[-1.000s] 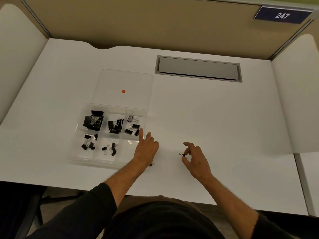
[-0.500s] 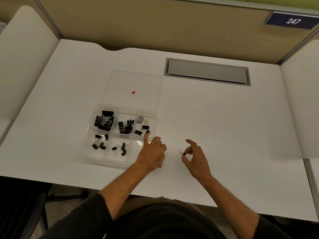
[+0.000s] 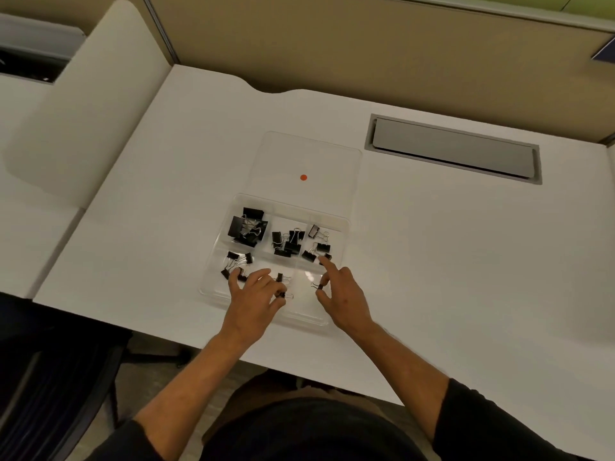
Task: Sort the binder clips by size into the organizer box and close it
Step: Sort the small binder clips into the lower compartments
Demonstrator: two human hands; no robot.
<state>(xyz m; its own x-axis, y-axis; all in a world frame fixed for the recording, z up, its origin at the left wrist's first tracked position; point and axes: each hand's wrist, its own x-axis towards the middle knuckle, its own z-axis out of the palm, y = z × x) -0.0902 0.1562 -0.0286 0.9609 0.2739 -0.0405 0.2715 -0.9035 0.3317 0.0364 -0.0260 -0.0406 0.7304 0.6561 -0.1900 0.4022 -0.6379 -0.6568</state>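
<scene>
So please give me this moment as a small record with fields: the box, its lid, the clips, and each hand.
box: clear organizer box on the white desk, six compartments
lid: open, lying flat behind the box, with an orange dot
largest clips: back left compartment
left hand: over the front middle compartment, pinches a tiny clip
right hand: over the front right compartment, pinches a tiny clip
</scene>
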